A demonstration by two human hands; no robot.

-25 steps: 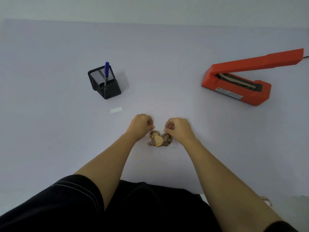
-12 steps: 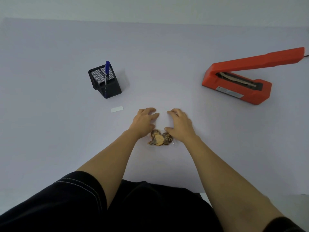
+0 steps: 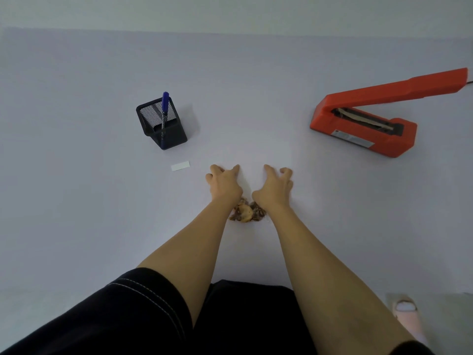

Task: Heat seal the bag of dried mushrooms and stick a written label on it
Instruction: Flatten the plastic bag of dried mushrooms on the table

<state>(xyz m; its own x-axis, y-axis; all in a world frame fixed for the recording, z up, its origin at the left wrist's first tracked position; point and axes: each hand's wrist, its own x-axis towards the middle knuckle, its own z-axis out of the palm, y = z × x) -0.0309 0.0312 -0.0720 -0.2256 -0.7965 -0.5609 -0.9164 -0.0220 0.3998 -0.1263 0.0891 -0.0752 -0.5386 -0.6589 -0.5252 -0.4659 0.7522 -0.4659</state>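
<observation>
both hands [image 3: 225,184] [image 3: 275,187] open, fingers spread flat on the clear bag of dried mushrooms [image 3: 245,212], gripping nothing

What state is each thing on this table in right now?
Heat sealer: arm raised, open, nothing in it.
Pen: capped, standing in the mesh holder.
Label: lying flat, apart from the bag.
Bag of dried mushrooms: flat on the table, not yet at the sealer.
Left hand: open, fingers spread, pressing down.
Right hand: open, likewise.
</observation>
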